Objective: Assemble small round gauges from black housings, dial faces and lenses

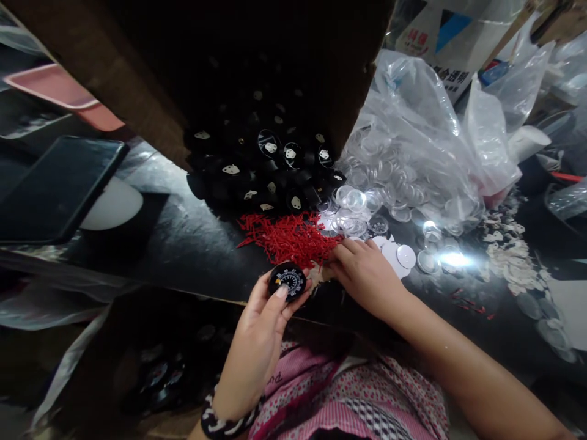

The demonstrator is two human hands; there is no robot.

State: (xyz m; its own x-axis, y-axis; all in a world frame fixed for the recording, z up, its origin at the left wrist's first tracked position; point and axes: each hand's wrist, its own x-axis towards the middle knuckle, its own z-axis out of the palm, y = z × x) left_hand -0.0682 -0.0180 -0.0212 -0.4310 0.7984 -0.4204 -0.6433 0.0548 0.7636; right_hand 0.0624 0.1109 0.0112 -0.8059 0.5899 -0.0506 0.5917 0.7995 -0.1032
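My left hand (268,311) grips a small round black dial gauge (288,280) near the table's front edge, its printed face turned up. The thumb presses on the lower part of that face. At the right edge of a heap of thin red pointers (293,239), my right hand (362,272) has its fingers bent down into the pile. Whether a pointer sits between those fingertips is hidden. Close to the right fingers lie white discs (395,256) and clear round lenses (353,201).
Behind the red heap, a tipped cardboard box (151,79) holds several black round cases (270,177). A plastic bag (422,122) spills clear lenses at right, with small pale parts (507,253) beyond. A tablet on a stand (59,189) and a pink tray (59,88) are at left.
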